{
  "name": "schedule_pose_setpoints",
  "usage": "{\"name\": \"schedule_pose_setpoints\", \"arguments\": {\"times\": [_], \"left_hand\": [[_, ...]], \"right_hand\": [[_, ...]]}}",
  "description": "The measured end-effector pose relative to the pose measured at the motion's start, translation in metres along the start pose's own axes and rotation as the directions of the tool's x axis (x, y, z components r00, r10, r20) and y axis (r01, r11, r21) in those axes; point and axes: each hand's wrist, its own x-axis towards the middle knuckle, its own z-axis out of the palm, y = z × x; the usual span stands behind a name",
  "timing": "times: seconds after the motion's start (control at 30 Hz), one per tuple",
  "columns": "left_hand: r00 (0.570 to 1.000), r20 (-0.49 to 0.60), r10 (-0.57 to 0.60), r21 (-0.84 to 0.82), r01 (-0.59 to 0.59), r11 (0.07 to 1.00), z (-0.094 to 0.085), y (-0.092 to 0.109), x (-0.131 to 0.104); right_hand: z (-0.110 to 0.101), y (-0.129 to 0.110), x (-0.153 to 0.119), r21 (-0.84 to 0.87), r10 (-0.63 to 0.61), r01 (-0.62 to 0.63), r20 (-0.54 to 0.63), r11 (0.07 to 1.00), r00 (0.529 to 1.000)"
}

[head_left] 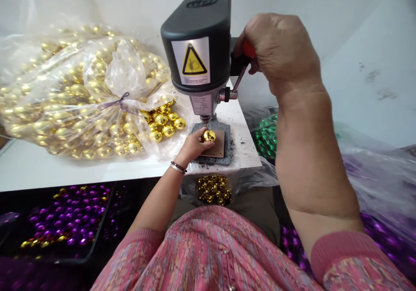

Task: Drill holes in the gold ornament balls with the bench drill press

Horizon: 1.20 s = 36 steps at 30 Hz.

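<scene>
A small bench drill press (198, 35) with a yellow warning label stands on the white table. My left hand (194, 146) grips a shiny gold ball (209, 136) between thumb and fingers, holding it under the drill chuck (205, 119) on the brown base board (218, 147). Whether the bit touches the ball is too small to make out. Up at the right of the machine, my right hand (281, 50) is closed around the feed lever (240, 78), whose red end (249, 49) shows by the fingers.
Left of the press lies a big clear bag (65, 96) of gold balls, with loose gold balls (168, 130) spilling from its opening. Below the table edge are gold balls (214, 190) and a bin of purple balls (71, 215). Green balls (267, 137) sit to the right. Dark shavings surround the base.
</scene>
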Motion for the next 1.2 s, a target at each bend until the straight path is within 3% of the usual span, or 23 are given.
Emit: {"name": "schedule_pose_setpoints", "arguments": {"times": [0.13,0.2,0.33,0.5,0.7,0.97,1.2], "left_hand": [[1.000,-0.017,-0.002,0.000,0.002,1.000,0.001,-0.002,0.001],[1.000,-0.020,0.011,0.001,-0.011,1.000,0.002,-0.005,0.002],[0.999,-0.023,0.045,-0.006,-0.045,0.999,0.004,-0.011,0.004],[0.997,0.011,0.075,-0.102,-0.074,0.992,0.006,-0.014,0.004],[0.997,-0.009,0.073,-0.082,-0.074,0.994,0.005,-0.011,0.002],[0.996,0.000,0.092,-0.074,-0.092,0.993,0.004,-0.009,-0.001],[0.997,-0.035,0.072,-0.089,-0.074,0.993,0.007,-0.014,0.001]], "right_hand": [[-0.010,-0.004,-0.038,-0.188,-0.091,0.116,0.133,0.975,0.987],[-0.010,-0.004,-0.060,-0.287,-0.105,0.137,0.124,0.948,0.987],[0.002,0.000,-0.086,-0.337,-0.018,0.026,0.025,0.941,1.000],[0.016,0.015,-0.100,-0.347,0.024,-0.025,-0.007,0.937,1.000],[0.028,0.042,-0.118,-0.348,-0.144,0.097,-0.110,0.932,0.983],[0.038,0.068,-0.124,-0.497,-0.374,0.234,-0.202,0.836,0.905],[0.042,0.078,-0.127,-0.461,-0.375,0.234,-0.242,0.856,0.895]]}}
